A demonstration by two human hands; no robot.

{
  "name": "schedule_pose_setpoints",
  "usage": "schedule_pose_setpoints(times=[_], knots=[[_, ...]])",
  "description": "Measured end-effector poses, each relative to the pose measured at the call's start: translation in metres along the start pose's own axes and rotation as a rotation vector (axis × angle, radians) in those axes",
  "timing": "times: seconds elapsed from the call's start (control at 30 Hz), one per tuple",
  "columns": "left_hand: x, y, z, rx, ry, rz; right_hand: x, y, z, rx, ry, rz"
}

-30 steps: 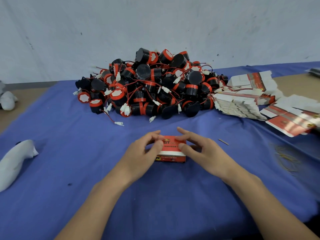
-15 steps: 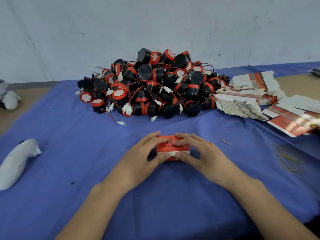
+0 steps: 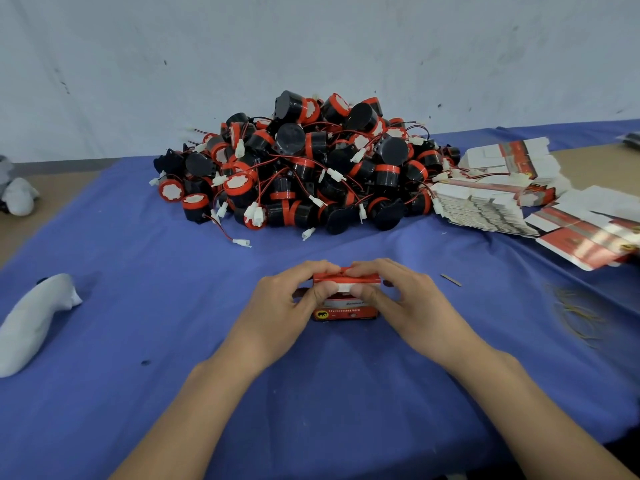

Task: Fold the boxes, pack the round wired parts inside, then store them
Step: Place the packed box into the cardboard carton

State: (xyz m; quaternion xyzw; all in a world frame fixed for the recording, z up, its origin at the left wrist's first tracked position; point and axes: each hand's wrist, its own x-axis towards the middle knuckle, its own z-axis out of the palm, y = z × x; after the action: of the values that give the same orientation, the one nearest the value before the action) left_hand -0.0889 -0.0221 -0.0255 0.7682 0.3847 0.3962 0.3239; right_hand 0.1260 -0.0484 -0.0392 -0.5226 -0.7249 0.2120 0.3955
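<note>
A small red and white cardboard box (image 3: 346, 308) stands on the blue cloth at the centre. My left hand (image 3: 284, 306) grips its left side, thumb on the front face and fingers curled over the top. My right hand (image 3: 405, 303) holds its right side the same way. Behind it lies a big heap of round black parts with red bands, red wires and white plugs (image 3: 304, 164). Flat unfolded boxes (image 3: 485, 206) lie stacked at the right.
More flat red and white box blanks (image 3: 588, 237) spread at the far right edge. Yellow rubber bands (image 3: 571, 310) lie on the cloth at the right. A white cloth bundle (image 3: 31, 317) sits at the left. The blue cloth (image 3: 138, 289) covers the table; a wall stands behind.
The box has been turned from lying flat to standing up, showing its front face. Both hands closed in around it, fingers now over its top.
</note>
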Motion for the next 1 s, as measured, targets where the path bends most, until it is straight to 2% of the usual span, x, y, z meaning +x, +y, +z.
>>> schedule_pose_setpoints(times=[0.17, 0.47, 0.73, 1.0], knots=[[0.001, -0.007, 0.002, -0.171, 0.022, -0.069, -0.002, -0.003, -0.001, -0.015, -0.017, 0.006], [0.001, -0.012, 0.001, -0.188, 0.022, -0.124, -0.007, -0.002, -0.006, -0.042, -0.099, -0.042], [-0.001, -0.015, 0.001, -0.110, -0.020, -0.105, -0.012, 0.001, -0.010, -0.078, -0.174, -0.056], [-0.006, -0.011, 0.005, 0.043, -0.035, 0.031, -0.012, -0.002, -0.008, -0.198, -0.142, -0.087]])
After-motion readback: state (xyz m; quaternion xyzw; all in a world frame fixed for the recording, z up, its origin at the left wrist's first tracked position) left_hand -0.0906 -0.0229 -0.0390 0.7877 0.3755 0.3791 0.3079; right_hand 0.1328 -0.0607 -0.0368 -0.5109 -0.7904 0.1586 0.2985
